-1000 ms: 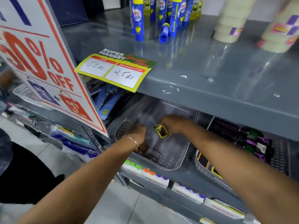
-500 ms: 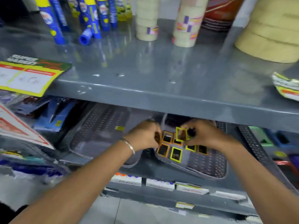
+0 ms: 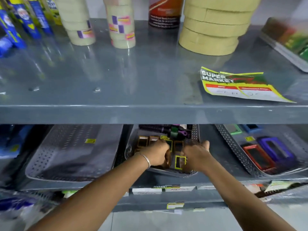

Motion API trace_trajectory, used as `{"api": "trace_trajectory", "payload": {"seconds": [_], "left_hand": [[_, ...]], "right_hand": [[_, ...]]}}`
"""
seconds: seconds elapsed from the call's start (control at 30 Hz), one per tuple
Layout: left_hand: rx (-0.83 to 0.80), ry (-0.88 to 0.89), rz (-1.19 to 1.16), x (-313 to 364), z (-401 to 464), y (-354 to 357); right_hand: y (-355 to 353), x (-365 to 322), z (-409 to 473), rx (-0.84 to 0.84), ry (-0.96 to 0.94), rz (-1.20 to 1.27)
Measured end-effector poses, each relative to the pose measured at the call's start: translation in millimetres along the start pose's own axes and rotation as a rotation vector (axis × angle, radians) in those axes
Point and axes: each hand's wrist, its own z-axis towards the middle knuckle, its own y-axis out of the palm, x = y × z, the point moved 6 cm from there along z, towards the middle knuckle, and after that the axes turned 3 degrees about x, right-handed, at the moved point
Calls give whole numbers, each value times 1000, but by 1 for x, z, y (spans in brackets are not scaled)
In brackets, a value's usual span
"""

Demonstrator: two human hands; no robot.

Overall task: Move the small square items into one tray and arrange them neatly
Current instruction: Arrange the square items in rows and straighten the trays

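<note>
Several small square items with orange or yellow frames lie in the middle grey mesh tray (image 3: 195, 133) on the lower shelf. Two orange squares (image 3: 143, 141) sit at the tray's back left. My left hand (image 3: 158, 155) is curled over the tray's front left, its fingers closed on an orange square item (image 3: 167, 160). My right hand (image 3: 197, 156) is beside it on the right, thumb and fingers pinching a yellow-framed square item (image 3: 180, 162) near the tray's front. The two hands almost touch. More squares are partly hidden under them.
An empty grey tray (image 3: 66, 157) stands to the left, and a tray (image 3: 236, 150) with larger red and blue frames to the right. Black and purple items fill the middle tray's back. The upper shelf edge (image 3: 150, 114) overhangs, carrying tape rolls, glue sticks and a price tag (image 3: 240, 87).
The view has swung right from the empty left tray, so the middle tray is now centred. Both hands have settled lower into it, and the yellow square has come down toward the tray's front.
</note>
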Motion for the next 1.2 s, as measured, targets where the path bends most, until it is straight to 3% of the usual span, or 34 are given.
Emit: {"api": "trace_trajectory", "payload": {"seconds": [0.2,0.3,0.37,0.47,0.5,0.57,0.63,0.77,1.07,1.13,1.2], "left_hand": [[-8,-6,71,-1,4,5],[92,11,-7,-3,-5,-7],[302,-47,-142,-15,-24,-31],[775,-192,-179,-47,-69,-63],[851,-240,-210,-57,-79,-65],[799,-346,-287,-68,-86,-56],[673,-497,-417,-71,-91,-41],[667,-606,-647,-66,-103,-22],[705,-589,-650,-30,-118,1],[709,-597,-613,-26,-122,-3],[790,-490,-477,-20,-123,-20]], "right_hand": [[2,2,-1,15,14,2],[3,5,-2,13,15,74],[2,19,-6,120,40,280],[-3,46,-31,506,111,800],[5,53,-38,532,189,987],[25,53,-44,411,267,1342],[37,49,-44,326,207,1531],[33,63,-41,326,159,1532],[41,89,-33,199,120,1611],[41,88,-35,228,152,1515],[31,89,-41,367,204,1237]]}}
